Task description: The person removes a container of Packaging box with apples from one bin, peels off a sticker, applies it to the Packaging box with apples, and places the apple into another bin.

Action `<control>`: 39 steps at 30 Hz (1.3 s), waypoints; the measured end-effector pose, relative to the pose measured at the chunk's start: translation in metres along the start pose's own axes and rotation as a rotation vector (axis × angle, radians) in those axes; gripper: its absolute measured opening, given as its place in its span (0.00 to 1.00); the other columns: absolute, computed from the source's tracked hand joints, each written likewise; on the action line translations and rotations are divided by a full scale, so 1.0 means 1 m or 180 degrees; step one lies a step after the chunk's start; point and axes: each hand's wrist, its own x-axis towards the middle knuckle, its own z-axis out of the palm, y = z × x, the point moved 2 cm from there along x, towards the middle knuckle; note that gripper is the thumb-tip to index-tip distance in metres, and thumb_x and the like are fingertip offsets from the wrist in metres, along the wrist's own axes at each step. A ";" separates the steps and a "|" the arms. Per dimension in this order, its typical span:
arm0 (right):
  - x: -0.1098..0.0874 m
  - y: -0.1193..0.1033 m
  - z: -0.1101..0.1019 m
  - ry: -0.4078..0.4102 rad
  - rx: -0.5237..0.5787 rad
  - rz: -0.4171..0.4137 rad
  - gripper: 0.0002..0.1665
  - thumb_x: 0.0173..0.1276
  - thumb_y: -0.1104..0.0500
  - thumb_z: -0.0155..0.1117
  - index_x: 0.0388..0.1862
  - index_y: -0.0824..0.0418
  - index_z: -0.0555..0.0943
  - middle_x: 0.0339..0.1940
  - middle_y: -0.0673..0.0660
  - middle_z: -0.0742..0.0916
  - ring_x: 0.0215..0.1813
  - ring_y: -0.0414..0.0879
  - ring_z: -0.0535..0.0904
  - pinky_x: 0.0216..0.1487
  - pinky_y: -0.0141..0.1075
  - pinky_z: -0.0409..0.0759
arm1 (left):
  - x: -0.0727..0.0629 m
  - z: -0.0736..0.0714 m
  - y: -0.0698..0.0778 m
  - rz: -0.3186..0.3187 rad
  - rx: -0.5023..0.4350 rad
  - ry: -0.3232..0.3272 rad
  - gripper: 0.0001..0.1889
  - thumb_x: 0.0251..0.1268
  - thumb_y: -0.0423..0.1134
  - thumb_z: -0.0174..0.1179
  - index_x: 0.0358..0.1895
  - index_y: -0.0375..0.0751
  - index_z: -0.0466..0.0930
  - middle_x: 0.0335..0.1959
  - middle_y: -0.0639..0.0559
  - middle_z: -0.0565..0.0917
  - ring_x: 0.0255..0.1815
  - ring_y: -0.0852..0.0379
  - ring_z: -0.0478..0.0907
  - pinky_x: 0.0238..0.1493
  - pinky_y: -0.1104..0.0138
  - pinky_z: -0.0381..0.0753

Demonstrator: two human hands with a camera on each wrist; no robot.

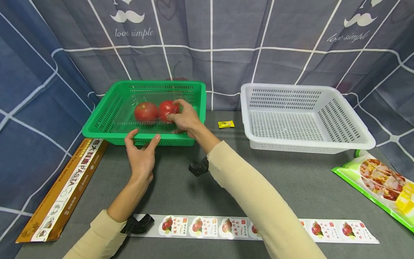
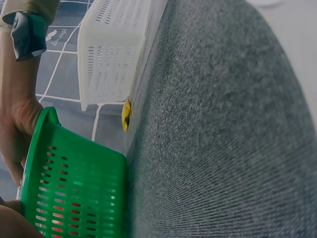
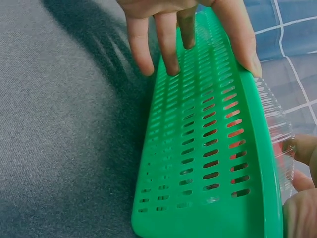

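Note:
Two red tomatoes (image 1: 146, 112) lie in a clear plastic box (image 1: 124, 117) inside the green basket (image 1: 97, 135). My right hand (image 1: 185, 117) reaches over the basket's front right corner, thumb and index finger round the right-hand tomato (image 1: 165, 108). In the right wrist view, the clear box stands a little above the basket rim beside those fingers. My left hand (image 1: 141, 158) holds the basket's front rim; from the right wrist, one digit of that left hand (image 3: 233, 29) presses on the rim while other fingers (image 3: 171, 59) hang along the outer wall.
A white basket (image 1: 249, 140) stands at the right, a yellow wrapped candy (image 1: 226, 124) between the baskets. A brown pasta pack (image 1: 64, 190) lies left, a green-and-white food bag (image 1: 385, 180) right. A strip of stickers (image 1: 203, 226) runs along the front. Curtain hangs behind.

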 end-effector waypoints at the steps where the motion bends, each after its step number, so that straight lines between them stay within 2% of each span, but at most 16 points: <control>1: 0.000 0.000 0.000 -0.0006 0.0020 -0.0006 0.31 0.71 0.64 0.63 0.70 0.52 0.69 0.53 0.59 0.77 0.26 0.49 0.77 0.29 0.45 0.84 | 0.000 0.000 0.000 -0.0004 -0.0003 0.0000 0.36 0.66 0.43 0.66 0.71 0.54 0.55 0.74 0.51 0.45 0.64 0.42 0.65 0.59 0.53 0.68; 3: -0.001 0.001 0.000 -0.0014 0.0093 -0.0013 0.31 0.71 0.64 0.63 0.70 0.52 0.69 0.50 0.60 0.78 0.21 0.48 0.73 0.30 0.45 0.84 | 0.000 0.000 0.000 -0.0004 -0.0010 0.0001 0.36 0.66 0.42 0.66 0.71 0.54 0.55 0.74 0.51 0.45 0.64 0.42 0.65 0.60 0.52 0.68; 5: -0.001 0.001 0.000 -0.0008 0.0112 -0.0029 0.31 0.71 0.64 0.63 0.71 0.52 0.69 0.51 0.59 0.78 0.23 0.47 0.75 0.31 0.46 0.84 | 0.000 0.000 0.000 -0.0008 -0.0018 -0.0002 0.36 0.66 0.42 0.66 0.71 0.54 0.54 0.75 0.52 0.44 0.65 0.42 0.65 0.60 0.52 0.68; 10: -0.001 0.001 -0.001 0.0040 0.0212 -0.0041 0.30 0.71 0.65 0.63 0.70 0.51 0.70 0.54 0.57 0.75 0.34 0.54 0.82 0.32 0.48 0.84 | 0.001 0.001 0.000 -0.0030 -0.0011 0.0008 0.37 0.66 0.42 0.66 0.72 0.54 0.54 0.75 0.52 0.44 0.64 0.43 0.66 0.61 0.53 0.67; 15: -0.001 0.001 -0.003 0.0038 0.0430 -0.0006 0.29 0.70 0.66 0.63 0.68 0.52 0.70 0.50 0.59 0.76 0.27 0.52 0.79 0.27 0.43 0.83 | 0.000 0.001 0.000 -0.0075 -0.0001 0.0040 0.37 0.66 0.43 0.66 0.72 0.55 0.53 0.75 0.53 0.45 0.62 0.44 0.67 0.58 0.56 0.68; 21: -0.003 -0.002 -0.007 0.0028 0.0576 -0.0068 0.28 0.70 0.67 0.62 0.66 0.53 0.70 0.47 0.61 0.76 0.44 0.58 0.81 0.23 0.39 0.81 | 0.000 0.002 0.000 -0.0081 0.0005 0.0063 0.38 0.66 0.43 0.66 0.73 0.53 0.53 0.76 0.55 0.45 0.59 0.46 0.68 0.55 0.58 0.69; 24: -0.004 -0.005 -0.009 0.0093 0.0544 -0.0145 0.27 0.70 0.67 0.62 0.66 0.53 0.71 0.44 0.61 0.74 0.32 0.53 0.79 0.22 0.39 0.81 | 0.000 0.002 0.000 -0.0083 -0.0002 0.0069 0.39 0.66 0.43 0.66 0.74 0.53 0.53 0.76 0.55 0.45 0.59 0.46 0.68 0.56 0.57 0.68; 26: -0.006 -0.007 -0.010 0.0162 0.0531 -0.0185 0.28 0.69 0.68 0.61 0.65 0.53 0.71 0.42 0.60 0.73 0.22 0.48 0.73 0.21 0.38 0.79 | 0.001 0.002 0.000 -0.0104 -0.0019 0.0085 0.39 0.65 0.43 0.67 0.73 0.54 0.53 0.76 0.54 0.44 0.58 0.47 0.68 0.56 0.56 0.68; 29: -0.008 -0.009 -0.013 0.0255 0.0563 -0.0196 0.29 0.68 0.68 0.61 0.66 0.53 0.71 0.40 0.59 0.73 0.18 0.45 0.69 0.20 0.38 0.78 | 0.001 0.002 0.002 -0.0162 -0.0044 0.0095 0.38 0.65 0.43 0.67 0.73 0.55 0.53 0.76 0.54 0.43 0.58 0.48 0.68 0.58 0.54 0.68; 35: -0.013 -0.013 -0.020 0.0293 0.0700 -0.0190 0.31 0.71 0.67 0.59 0.69 0.49 0.67 0.45 0.60 0.76 0.30 0.48 0.75 0.20 0.36 0.78 | 0.001 0.002 0.002 -0.0192 -0.0066 0.0084 0.38 0.66 0.42 0.66 0.74 0.54 0.52 0.76 0.54 0.43 0.61 0.47 0.67 0.61 0.54 0.67; 39: -0.019 -0.020 -0.025 0.0260 0.0708 -0.0195 0.31 0.72 0.67 0.58 0.70 0.47 0.68 0.47 0.60 0.78 0.35 0.49 0.76 0.23 0.40 0.80 | 0.001 0.002 0.002 -0.0172 -0.0075 0.0084 0.38 0.66 0.42 0.66 0.74 0.53 0.53 0.76 0.53 0.43 0.62 0.47 0.67 0.60 0.55 0.67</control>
